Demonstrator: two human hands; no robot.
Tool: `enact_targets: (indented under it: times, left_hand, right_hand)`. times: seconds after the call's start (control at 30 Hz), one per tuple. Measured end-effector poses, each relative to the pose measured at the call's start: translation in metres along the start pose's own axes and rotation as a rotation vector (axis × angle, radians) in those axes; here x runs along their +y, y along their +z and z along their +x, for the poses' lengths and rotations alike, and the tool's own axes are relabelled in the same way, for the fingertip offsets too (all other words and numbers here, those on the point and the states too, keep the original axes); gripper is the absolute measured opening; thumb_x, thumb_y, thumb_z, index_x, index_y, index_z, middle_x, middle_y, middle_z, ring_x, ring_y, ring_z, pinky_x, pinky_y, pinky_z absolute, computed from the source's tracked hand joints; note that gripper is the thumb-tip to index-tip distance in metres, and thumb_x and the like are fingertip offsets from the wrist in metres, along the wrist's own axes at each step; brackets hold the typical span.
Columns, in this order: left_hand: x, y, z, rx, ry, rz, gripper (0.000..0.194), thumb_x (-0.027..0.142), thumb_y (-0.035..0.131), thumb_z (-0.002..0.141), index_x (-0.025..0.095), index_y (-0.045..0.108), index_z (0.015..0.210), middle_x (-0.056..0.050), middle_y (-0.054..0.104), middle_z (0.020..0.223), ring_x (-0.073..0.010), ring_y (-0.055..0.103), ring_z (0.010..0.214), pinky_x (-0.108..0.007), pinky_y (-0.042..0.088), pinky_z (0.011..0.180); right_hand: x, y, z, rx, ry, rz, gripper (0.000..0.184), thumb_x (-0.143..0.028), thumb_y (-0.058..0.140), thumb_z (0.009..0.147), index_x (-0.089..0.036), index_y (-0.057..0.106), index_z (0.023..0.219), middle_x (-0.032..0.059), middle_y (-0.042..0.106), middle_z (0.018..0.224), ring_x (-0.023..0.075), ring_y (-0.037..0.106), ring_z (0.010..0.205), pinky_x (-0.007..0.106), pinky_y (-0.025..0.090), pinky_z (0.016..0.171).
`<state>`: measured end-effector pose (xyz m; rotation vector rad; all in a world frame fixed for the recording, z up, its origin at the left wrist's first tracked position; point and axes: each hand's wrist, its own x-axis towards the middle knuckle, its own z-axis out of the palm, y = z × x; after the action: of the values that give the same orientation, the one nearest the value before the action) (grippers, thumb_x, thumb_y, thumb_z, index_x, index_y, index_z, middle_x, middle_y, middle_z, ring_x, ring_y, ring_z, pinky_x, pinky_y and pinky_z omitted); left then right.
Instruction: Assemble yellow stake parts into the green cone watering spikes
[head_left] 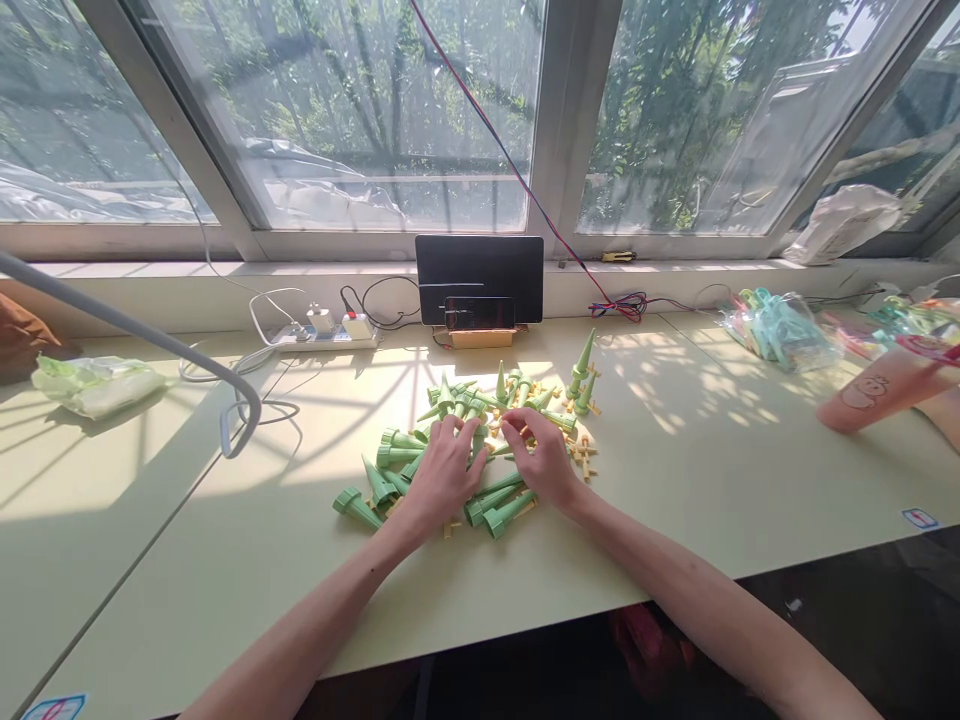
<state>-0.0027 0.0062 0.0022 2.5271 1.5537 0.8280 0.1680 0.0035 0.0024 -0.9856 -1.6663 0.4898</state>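
Observation:
A pile of green cone-shaped plastic watering spikes lies on the table, with small yellow valve pieces scattered among them. Over the middle of the pile, my left hand has curled fingers, and a green spike shows between its thumb and index finger. My right hand faces it a short way to the right, thumb and fingertips pinched together; whatever sits in that pinch is too small to name. Two spikes with yellow pieces fitted, the taller one among them, stand upright at the pile's far right.
Behind the pile, a phone leans in a stand before a dark tablet. A power strip and a grey metal bar are at left. Bagged plastic parts and a pink cup are at right.

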Motion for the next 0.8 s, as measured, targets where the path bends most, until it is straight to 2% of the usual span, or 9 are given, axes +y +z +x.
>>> enact_targets:
  times: [0.3, 0.4, 0.63, 0.8]
  left_hand:
    - [0.0007, -0.0013, 0.0026, 0.042, -0.017, -0.020, 0.023, 0.023, 0.051, 0.091, 0.020, 0.054, 0.113, -0.009, 0.055, 0.097, -0.0259, 0.053, 0.094, -0.040, 0.050, 0.076]
    - [0.0011, -0.0020, 0.0036, 0.092, -0.008, -0.070, 0.023, 0.022, 0.051, 0.092, 0.020, 0.052, 0.115, -0.009, 0.055, 0.101, -0.0247, 0.055, 0.096, -0.039, 0.050, 0.078]
    - [0.0049, -0.0055, 0.0051, 0.259, -0.010, -0.244, 0.021, 0.019, 0.051, 0.092, 0.019, 0.049, 0.113, -0.006, 0.054, 0.100, -0.0155, 0.058, 0.080, -0.031, 0.052, 0.071]
    - [0.0087, -0.0079, 0.0066, 0.330, -0.100, -0.418, 0.022, 0.022, 0.055, 0.091, 0.019, 0.050, 0.112, -0.006, 0.056, 0.104, -0.0140, 0.062, 0.081, -0.029, 0.056, 0.071]
  right_hand:
    - [-0.0007, 0.0000, 0.0000, 0.006, 0.015, 0.003, 0.014, -0.027, 0.049, 0.095, -0.019, 0.060, 0.096, 0.0050, 0.067, 0.085, 0.0174, 0.063, 0.077, 0.030, 0.053, 0.066]
    - [-0.0016, -0.0002, 0.0001, 0.011, 0.012, 0.005, 0.013, -0.026, 0.049, 0.095, -0.019, 0.060, 0.096, 0.0044, 0.066, 0.084, 0.0169, 0.063, 0.076, 0.029, 0.052, 0.066]
    - [-0.0035, -0.0008, 0.0002, 0.099, 0.026, -0.005, 0.012, -0.027, 0.050, 0.094, -0.020, 0.060, 0.095, 0.0041, 0.066, 0.085, 0.0167, 0.063, 0.076, 0.029, 0.054, 0.067]
    - [-0.0028, -0.0010, -0.0001, 0.133, 0.043, -0.007, 0.012, -0.028, 0.050, 0.094, -0.020, 0.060, 0.096, 0.0045, 0.065, 0.085, 0.0166, 0.063, 0.077, 0.029, 0.054, 0.066]
